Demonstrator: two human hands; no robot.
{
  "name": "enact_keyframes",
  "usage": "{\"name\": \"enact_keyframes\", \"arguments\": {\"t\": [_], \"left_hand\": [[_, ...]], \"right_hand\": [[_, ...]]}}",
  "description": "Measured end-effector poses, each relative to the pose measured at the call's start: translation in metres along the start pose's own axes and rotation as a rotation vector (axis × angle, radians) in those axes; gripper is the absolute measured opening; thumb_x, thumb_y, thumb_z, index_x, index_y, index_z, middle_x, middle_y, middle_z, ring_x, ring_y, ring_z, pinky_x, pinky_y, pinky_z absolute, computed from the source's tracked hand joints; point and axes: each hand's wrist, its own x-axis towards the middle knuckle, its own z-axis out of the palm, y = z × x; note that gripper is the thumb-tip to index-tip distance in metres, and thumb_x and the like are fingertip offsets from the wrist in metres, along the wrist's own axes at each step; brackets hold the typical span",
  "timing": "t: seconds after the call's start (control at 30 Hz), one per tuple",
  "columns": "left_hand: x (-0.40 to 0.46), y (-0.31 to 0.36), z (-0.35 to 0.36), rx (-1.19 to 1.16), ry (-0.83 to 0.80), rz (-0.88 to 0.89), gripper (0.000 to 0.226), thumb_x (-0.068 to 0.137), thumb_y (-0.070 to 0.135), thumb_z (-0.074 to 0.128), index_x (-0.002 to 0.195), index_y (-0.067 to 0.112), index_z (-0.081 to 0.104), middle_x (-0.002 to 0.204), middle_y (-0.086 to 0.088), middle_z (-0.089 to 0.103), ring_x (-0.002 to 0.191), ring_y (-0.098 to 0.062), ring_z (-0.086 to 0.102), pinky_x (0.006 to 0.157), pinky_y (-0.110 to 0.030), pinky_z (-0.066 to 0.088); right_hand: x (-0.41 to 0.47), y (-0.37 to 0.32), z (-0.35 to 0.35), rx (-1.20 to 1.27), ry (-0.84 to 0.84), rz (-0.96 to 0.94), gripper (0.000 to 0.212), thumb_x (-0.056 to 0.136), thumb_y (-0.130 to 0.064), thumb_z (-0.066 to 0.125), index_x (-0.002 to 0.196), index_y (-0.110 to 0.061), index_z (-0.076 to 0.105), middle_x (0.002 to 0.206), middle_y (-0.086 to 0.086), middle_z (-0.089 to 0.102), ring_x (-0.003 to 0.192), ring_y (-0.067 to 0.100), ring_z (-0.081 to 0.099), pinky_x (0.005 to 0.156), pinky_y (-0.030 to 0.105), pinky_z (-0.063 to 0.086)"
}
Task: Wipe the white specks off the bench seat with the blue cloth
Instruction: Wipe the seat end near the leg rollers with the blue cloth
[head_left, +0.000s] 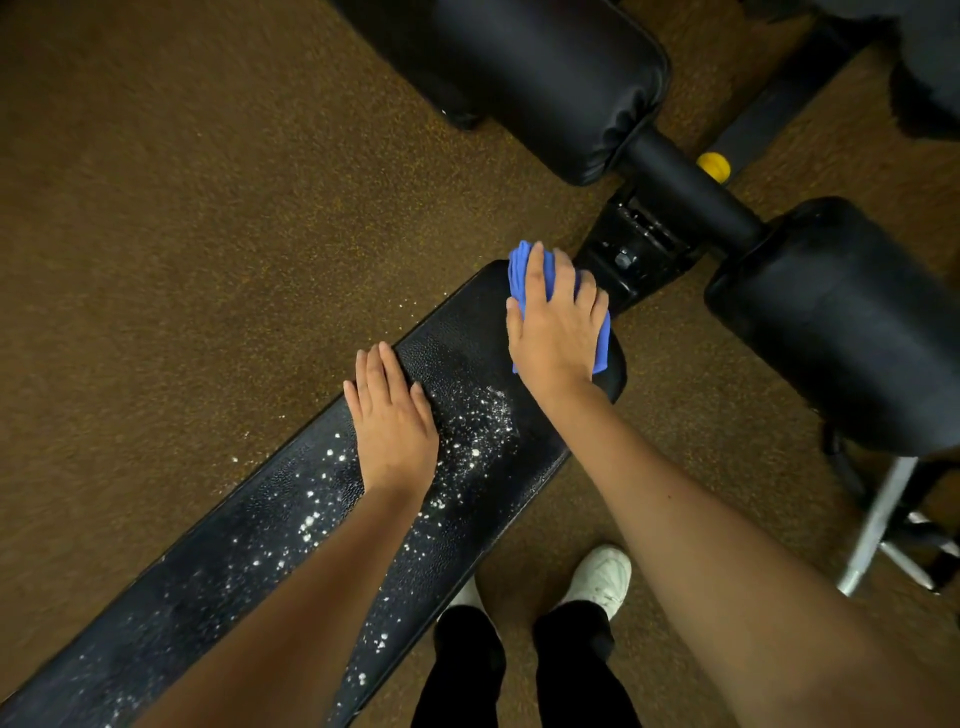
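Right hand (553, 332) flat atop blue cloth (518, 270)

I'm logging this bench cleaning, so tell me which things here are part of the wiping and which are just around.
Job:
- blue cloth under the right hand
- bench seat
- white specks
- left hand resting flat on the seat

Just around:
- roller pads
- yellow knob
- white shoes
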Motion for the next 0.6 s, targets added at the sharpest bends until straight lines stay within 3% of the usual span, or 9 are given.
{"name": "enact_keyframes", "arguments": {"t": [0.1, 0.2, 0.3, 0.43, 0.53, 0.6], "left_hand": [[0.0, 0.001, -0.003, -0.025, -0.007, 0.002, 0.052, 0.1, 0.022, 0.02, 0.146, 0.003, 0.006, 0.154, -0.014, 0.011, 0.143, -0.023, -0.001, 0.115, -0.038, -0.004], [0.0, 0.0, -0.005, -0.031, -0.032, 0.007, 0.052, 0.1, 0.023, 0.018, 0.146, 0.004, 0.003, 0.155, -0.012, 0.008, 0.143, -0.021, -0.004, 0.115, -0.035, -0.006], [-0.001, -0.003, -0.005, -0.03, -0.019, 0.024, 0.052, 0.1, 0.023, 0.018, 0.146, 0.004, 0.003, 0.155, -0.012, 0.009, 0.143, -0.022, -0.003, 0.115, -0.034, -0.006], [0.0, -0.003, -0.002, -0.036, -0.01, 0.023, 0.051, 0.101, 0.023, 0.017, 0.146, 0.003, 0.005, 0.155, -0.014, 0.01, 0.143, -0.023, -0.001, 0.113, -0.033, -0.007], [0.001, -0.004, -0.002, -0.049, 0.0, 0.03, 0.057, 0.096, 0.03, 0.009, 0.146, 0.002, 0.008, 0.154, -0.014, 0.014, 0.143, -0.023, 0.001, 0.113, -0.034, -0.006], [0.001, -0.005, -0.001, -0.05, 0.0, 0.042, 0.062, 0.093, 0.035, 0.003, 0.146, 0.003, 0.008, 0.154, -0.014, 0.014, 0.143, -0.023, 0.002, 0.114, -0.034, -0.005]], "right_hand": [[-0.005, 0.012, -0.002, 0.043, 0.01, -0.086, 0.065, 0.088, -0.032, 0.053, 0.143, -0.004, 0.031, 0.142, 0.021, 0.039, 0.123, 0.043, 0.042, 0.101, 0.052, 0.033], [0.003, 0.015, -0.005, 0.078, 0.022, -0.053, 0.063, 0.084, -0.013, 0.06, 0.14, 0.001, 0.035, 0.137, 0.024, 0.044, 0.12, 0.04, 0.048, 0.097, 0.048, 0.041], [0.021, -0.009, -0.004, 0.092, 0.073, -0.125, 0.055, 0.08, -0.003, 0.052, 0.134, 0.004, 0.042, 0.13, 0.025, 0.052, 0.116, 0.041, 0.053, 0.091, 0.049, 0.048], [0.007, -0.045, 0.003, 0.132, 0.002, -0.429, 0.065, 0.073, -0.001, 0.061, 0.136, 0.003, 0.041, 0.138, 0.023, 0.046, 0.13, 0.046, 0.036, 0.106, 0.056, 0.031], [-0.016, -0.029, 0.005, 0.076, 0.02, -0.614, 0.058, 0.076, -0.006, 0.036, 0.133, -0.004, 0.048, 0.139, 0.017, 0.047, 0.13, 0.039, 0.04, 0.103, 0.059, 0.031], [-0.011, -0.011, 0.0, 0.036, 0.013, -0.622, 0.062, 0.077, -0.002, 0.039, 0.138, -0.01, 0.043, 0.147, 0.011, 0.038, 0.137, 0.033, 0.03, 0.105, 0.061, 0.023]]}}
